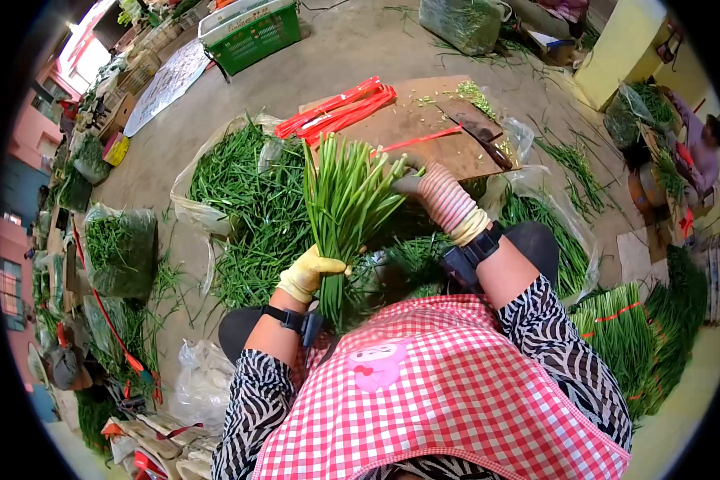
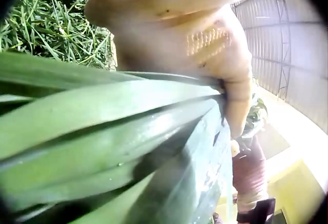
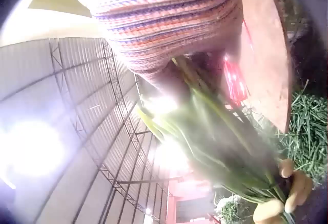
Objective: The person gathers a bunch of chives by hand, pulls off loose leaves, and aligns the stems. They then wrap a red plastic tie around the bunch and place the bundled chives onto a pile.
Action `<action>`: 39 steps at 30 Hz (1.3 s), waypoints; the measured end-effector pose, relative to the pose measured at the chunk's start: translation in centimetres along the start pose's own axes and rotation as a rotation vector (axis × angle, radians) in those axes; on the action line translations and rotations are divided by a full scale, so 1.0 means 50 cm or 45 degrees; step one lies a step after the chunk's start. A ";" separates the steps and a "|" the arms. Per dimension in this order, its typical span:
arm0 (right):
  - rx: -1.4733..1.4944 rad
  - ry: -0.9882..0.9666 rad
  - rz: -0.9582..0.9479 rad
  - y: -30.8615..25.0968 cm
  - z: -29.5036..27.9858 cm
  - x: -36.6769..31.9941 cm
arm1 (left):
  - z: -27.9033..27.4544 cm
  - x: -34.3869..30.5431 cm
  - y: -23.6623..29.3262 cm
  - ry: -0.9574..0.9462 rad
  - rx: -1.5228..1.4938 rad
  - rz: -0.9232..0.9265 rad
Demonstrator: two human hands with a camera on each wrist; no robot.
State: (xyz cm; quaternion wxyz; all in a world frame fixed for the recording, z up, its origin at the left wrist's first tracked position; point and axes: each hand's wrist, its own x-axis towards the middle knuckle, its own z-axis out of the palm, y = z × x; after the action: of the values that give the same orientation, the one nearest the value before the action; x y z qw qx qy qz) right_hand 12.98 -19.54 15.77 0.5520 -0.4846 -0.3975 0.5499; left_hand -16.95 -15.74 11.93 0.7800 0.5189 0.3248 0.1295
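An upright bunch of garlic chives (image 1: 346, 188) stands fanned out in front of the apron, pale cut ends at the top. My left hand (image 1: 310, 274), in a yellow glove, grips it low down, thumb across the leaves. In the left wrist view, broad green leaves (image 2: 102, 126) fill the space under the gloved fingers. My right hand (image 1: 438, 192), in a striped knit glove with grey fingertips, pinches stalks at the bunch's upper right edge. In the right wrist view, stalks (image 3: 220, 137) run from those fingers down to the yellow glove.
A board (image 1: 424, 120) ahead carries red ties (image 1: 340, 108), a dark-bladed knife (image 1: 484, 144) and trimmings. Loose chives (image 1: 248, 192) lie heaped in plastic at left, more (image 1: 544, 232) at right. Tied bundles (image 1: 616, 320) stand at lower right. A green crate (image 1: 252, 40) sits beyond.
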 end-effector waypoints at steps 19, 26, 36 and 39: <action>0.241 -0.078 -0.014 -0.008 -0.014 -0.022 | -0.005 -0.006 0.020 -0.084 -0.038 0.017; 0.607 0.155 -0.295 -0.062 -0.177 -0.021 | -0.035 -0.029 -0.007 -0.012 -0.271 -0.009; -1.195 -0.034 -0.043 -0.137 -0.182 -0.074 | -0.076 -0.025 -0.002 0.006 -0.092 0.079; -0.827 0.074 -0.258 -0.130 -0.074 -0.036 | -0.061 -0.015 -0.004 0.018 -0.108 0.011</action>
State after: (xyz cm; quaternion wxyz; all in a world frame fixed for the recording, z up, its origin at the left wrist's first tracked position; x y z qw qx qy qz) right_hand 17.87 -21.19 21.45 0.4318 -0.6086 -0.5822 0.3230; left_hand -19.50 -14.00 11.25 0.7985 0.4857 0.3224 0.1501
